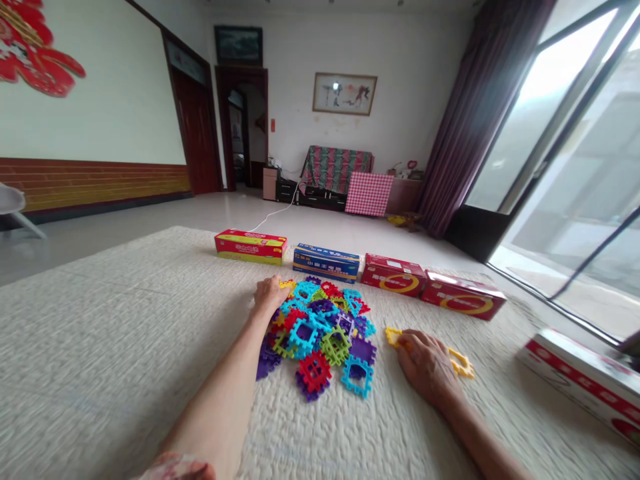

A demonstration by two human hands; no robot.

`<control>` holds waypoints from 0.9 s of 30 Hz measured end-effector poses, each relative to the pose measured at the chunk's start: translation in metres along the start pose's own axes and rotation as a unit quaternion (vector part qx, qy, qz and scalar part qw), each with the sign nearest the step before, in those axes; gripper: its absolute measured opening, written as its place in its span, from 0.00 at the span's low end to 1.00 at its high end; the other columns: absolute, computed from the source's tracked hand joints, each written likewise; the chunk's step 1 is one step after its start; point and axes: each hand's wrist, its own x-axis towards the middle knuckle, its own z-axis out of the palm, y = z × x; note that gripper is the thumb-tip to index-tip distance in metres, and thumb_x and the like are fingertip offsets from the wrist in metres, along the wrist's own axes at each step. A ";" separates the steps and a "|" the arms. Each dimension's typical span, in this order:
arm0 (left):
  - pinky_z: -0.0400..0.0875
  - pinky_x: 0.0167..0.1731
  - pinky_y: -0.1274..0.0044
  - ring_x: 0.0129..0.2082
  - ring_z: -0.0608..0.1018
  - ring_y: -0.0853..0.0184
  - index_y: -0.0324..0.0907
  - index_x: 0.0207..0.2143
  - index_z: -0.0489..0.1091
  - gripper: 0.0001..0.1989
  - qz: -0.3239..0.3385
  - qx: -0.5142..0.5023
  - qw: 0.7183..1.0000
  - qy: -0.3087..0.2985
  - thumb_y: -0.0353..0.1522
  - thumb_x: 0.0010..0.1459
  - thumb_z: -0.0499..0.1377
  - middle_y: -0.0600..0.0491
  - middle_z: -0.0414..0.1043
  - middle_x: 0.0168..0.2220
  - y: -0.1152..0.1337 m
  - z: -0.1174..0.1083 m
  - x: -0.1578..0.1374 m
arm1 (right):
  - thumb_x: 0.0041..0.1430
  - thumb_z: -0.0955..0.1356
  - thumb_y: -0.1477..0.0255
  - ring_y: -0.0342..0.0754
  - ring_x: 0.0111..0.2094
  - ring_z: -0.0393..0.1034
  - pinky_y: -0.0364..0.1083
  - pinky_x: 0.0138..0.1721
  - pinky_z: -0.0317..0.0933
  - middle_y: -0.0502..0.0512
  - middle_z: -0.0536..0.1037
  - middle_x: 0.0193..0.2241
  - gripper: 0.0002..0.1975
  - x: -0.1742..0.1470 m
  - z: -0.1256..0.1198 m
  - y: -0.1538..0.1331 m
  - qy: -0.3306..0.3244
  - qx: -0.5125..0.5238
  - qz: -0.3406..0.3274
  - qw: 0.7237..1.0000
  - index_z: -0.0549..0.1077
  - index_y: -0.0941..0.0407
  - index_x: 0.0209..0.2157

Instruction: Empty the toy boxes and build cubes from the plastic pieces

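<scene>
A heap of flat plastic interlocking tiles (304, 335), with toothed edges and cut-out middles, lies on the quilted cover in blue, red, green, purple and yellow. At the heap's far left edge my left hand (270, 293) is closed on a yellow tile (287, 285), its fingertips partly hidden. My right hand (426, 360) rests apart from the heap on the right, fingers curled over a yellow tile (393, 336). Another yellow tile (462, 364) shows from beneath that hand's outer side. How the right fingertips grip is partly hidden.
Beyond the heap stand a red-and-green box (251, 248), a blue box (326, 264) and two red boxes (393, 276) in a row. A white-and-red box (585, 380) lies at the right. The cover (125, 347) spreads beneath everything; a glass door (590, 173) is at right.
</scene>
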 end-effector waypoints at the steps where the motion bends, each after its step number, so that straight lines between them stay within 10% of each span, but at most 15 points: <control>1: 0.68 0.45 0.73 0.51 0.75 0.54 0.43 0.51 0.71 0.22 0.003 -0.004 1.000 -0.004 0.40 0.56 0.56 0.44 0.76 0.48 -0.001 0.000 0.000 | 0.59 0.61 0.70 0.53 0.43 0.71 0.54 0.49 0.57 0.57 0.77 0.43 0.10 0.000 0.001 0.000 -0.001 -0.001 0.003 1.000 0.73 0.54 0.36; 13: 0.68 0.49 0.76 0.49 0.77 0.61 0.44 0.49 0.74 0.19 0.025 -0.085 0.996 0.030 0.27 0.56 0.55 0.49 0.77 0.48 -0.007 -0.010 -0.010 | 0.57 0.62 0.73 0.54 0.43 0.71 0.51 0.47 0.56 0.58 0.77 0.43 0.09 0.001 -0.005 -0.007 -0.023 -0.010 0.025 0.999 0.73 0.56 0.35; 20: 0.67 0.51 0.76 0.48 0.77 0.62 0.42 0.48 0.74 0.18 0.039 -0.157 0.966 0.199 0.27 0.56 0.54 0.48 0.77 0.48 0.001 -0.028 -0.012 | 0.56 0.63 0.74 0.54 0.43 0.70 0.50 0.45 0.55 0.59 0.77 0.43 0.08 0.001 -0.001 -0.004 -0.024 -0.009 0.031 0.999 0.74 0.56 0.36; 27: 0.70 0.49 0.76 0.44 0.79 0.64 0.40 0.47 0.75 0.18 0.123 -0.246 0.955 0.113 0.27 0.54 0.57 0.50 0.79 0.45 0.061 -0.039 -0.039 | 0.52 0.63 0.78 0.53 0.42 0.69 0.50 0.45 0.54 0.58 0.77 0.42 0.10 -0.002 0.002 0.000 0.011 -0.014 0.082 0.997 0.74 0.56 0.34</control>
